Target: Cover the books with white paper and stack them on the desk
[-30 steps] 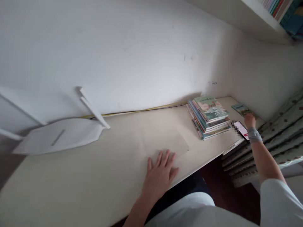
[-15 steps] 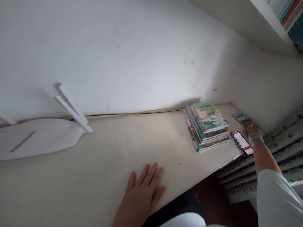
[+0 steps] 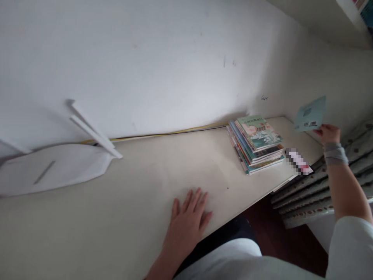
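Note:
My right hand (image 3: 330, 134) grips a thin book (image 3: 311, 112) by its lower right corner. The book is raised above the far right of the desk, its pale blue back cover with a barcode toward me. Fingers spread, my left hand (image 3: 188, 217) lies flat on the desk (image 3: 140, 202) near its front edge and holds nothing. Between the hands, toward the back right, stands a stack of thin books (image 3: 259, 134), the top one with a green cover and white waves.
A phone (image 3: 298, 160) lies right of the stack, partly blurred out. At the left rests a flat white panel (image 3: 58, 169) with white strips (image 3: 93, 134) leaning on the wall. A patterned curtain (image 3: 309, 202) hangs at the right, and a shelf (image 3: 329, 19) juts out above.
My right hand has lifted the book off the desk, and its back cover now shows. The left hand remains flat on the desk. The view has shifted slightly.

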